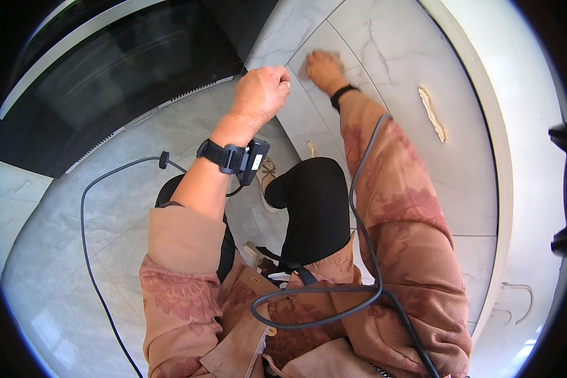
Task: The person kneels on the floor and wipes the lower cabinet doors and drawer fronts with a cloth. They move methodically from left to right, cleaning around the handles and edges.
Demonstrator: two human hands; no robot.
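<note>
My left hand [264, 90] is curled into a loose fist in front of the cabinet, with nothing seen sticking out of it; its palm side is hidden. A black strap with a small black device [254, 161] sits on that wrist. To the right, my right hand [323, 71] is against or just over a marble-patterned cabinet panel [312, 38]. It is blurred, its fingers are bent, and whether it holds anything is unclear. A black band [344, 96] circles the right wrist. Pale ornate handles are fixed on the cabinet door [432, 113] and lower down [311, 149].
A dark glass-fronted appliance [123, 61] stands at upper left above grey marble-look floor [123, 208]. A black cable [82, 212] loops over the floor, and a thicker one [359, 189] crosses my right sleeve and lap. The pale countertop edge [505, 165] curves along the right.
</note>
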